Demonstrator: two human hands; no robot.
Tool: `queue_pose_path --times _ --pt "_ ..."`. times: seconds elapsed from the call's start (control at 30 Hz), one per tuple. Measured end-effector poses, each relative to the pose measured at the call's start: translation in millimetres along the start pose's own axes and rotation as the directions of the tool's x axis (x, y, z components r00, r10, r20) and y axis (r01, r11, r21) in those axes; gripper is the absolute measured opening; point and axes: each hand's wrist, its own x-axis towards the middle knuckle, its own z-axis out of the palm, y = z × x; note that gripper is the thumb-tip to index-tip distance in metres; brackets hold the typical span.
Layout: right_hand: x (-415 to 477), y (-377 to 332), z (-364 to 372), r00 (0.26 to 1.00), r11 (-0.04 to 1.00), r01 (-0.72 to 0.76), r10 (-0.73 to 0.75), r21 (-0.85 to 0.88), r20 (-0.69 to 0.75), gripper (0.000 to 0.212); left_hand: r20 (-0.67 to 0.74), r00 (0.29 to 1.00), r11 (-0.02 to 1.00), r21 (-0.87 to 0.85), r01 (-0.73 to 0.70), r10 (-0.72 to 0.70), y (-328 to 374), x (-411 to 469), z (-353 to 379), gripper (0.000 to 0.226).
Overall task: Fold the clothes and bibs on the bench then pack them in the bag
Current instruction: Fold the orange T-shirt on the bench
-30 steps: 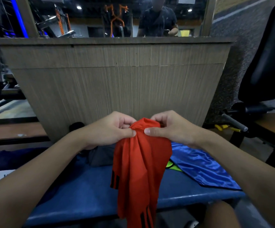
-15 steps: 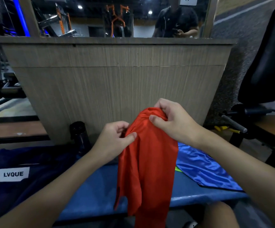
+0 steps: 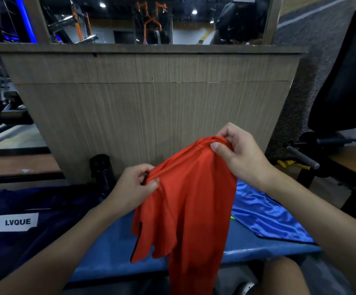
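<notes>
A red garment point(image 3: 189, 201) with black trim hangs in the air over the blue bench point(image 3: 109, 252). My right hand point(image 3: 238, 154) pinches its top edge, held high. Lower and to the left, my left hand point(image 3: 134, 188) grips another part of the same upper edge. The cloth droops past the bench's front edge. A shiny blue bib point(image 3: 266, 218) lies flat on the bench at the right, with a bit of yellow-green cloth point(image 3: 233, 218) peeking out beside it. A dark navy bag point(image 3: 23, 222) with a white LVQUE label sits at the left end.
A wooden panel point(image 3: 151, 107) rises right behind the bench, with a mirror above it. A black bottle point(image 3: 102, 171) stands against the panel. A black seat and exercise machine point(image 3: 343, 86) stand at the right. My knee shows below the bench edge.
My hands have moved apart: the right one rose and went right, the left one dropped lower. The red garment has spread wider between them. The bag's label came into view.
</notes>
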Motion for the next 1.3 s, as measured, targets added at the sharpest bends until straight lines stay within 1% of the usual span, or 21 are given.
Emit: queue_pose_path --times 0.1,0.2,0.3,0.37,0.43,0.47,0.53,0.6,0.73,0.83,0.93,1.03,1.2,1.3 --pt "-3 9 -3 0.998 0.999 -0.040 0.039 -0.010 -0.052 0.023 -0.047 0.999 0.999 -0.034 0.012 -0.014 -4 3 -2 0.019" --pt "-6 21 -5 0.993 0.996 -0.090 0.089 -0.019 -0.081 0.024 -0.116 0.992 0.994 -0.107 0.031 -0.043 -1 7 -3 0.016" --pt "-9 32 -5 0.989 0.991 -0.108 0.099 -0.075 -0.111 0.024 -0.159 0.986 0.988 -0.152 0.013 -0.037 6 15 -6 0.016" --pt "-9 37 -4 0.985 0.989 -0.124 0.114 -0.079 -0.127 0.023 -0.182 0.983 0.993 -0.119 -0.016 -0.006 12 24 -11 0.013" --pt "-8 39 -3 0.979 0.989 -0.142 0.135 -0.036 -0.155 0.021 -0.222 0.974 0.998 -0.011 -0.058 0.054 20 35 -15 0.007" --pt "-7 40 -2 0.974 0.989 -0.149 0.147 0.001 -0.171 0.020 -0.237 0.968 0.997 0.024 -0.079 0.083 25 42 -16 0.007" --pt "-4 44 -2 0.958 0.980 -0.181 0.194 0.077 -0.213 0.014 -0.242 0.964 0.993 0.013 -0.113 0.113 32 57 -17 0.011" --pt "-2 53 -5 0.932 0.964 -0.224 0.254 0.142 -0.259 0.012 -0.226 0.964 0.990 0.027 -0.139 0.142 34 75 -15 0.013" --pt "2 90 -16 0.868 0.927 -0.296 0.362 0.231 -0.339 0.012 -0.126 0.974 0.978 0.113 -0.175 0.189 28 121 13 0.018" --pt "3 132 -26 0.810 0.907 -0.350 0.418 0.232 -0.411 0.015 -0.047 0.982 0.977 0.119 -0.177 0.184 13 157 53 0.022" --pt "1 185 -40 0.765 0.896 -0.406 0.440 0.178 -0.471 0.015 0.016 0.985 0.975 0.136 -0.175 0.174 -14 192 104 0.021" --pt "-4 240 -54 0.729 0.865 -0.493 0.471 0.096 -0.498 0.013 0.063 0.989 0.978 0.150 -0.144 0.136 -51 223 157 0.018" --pt "-13 323 -70 0.700 0.803 -0.596 0.504 -0.026 -0.506 0.015 0.079 0.987 0.966 0.204 -0.156 0.143 -105 254 234 0.013" --pt "-17 356 -73 0.689 0.758 -0.644 0.518 -0.100 -0.507 0.019 0.087 0.985 0.959 0.232 -0.165 0.149 -132 261 268 0.010"
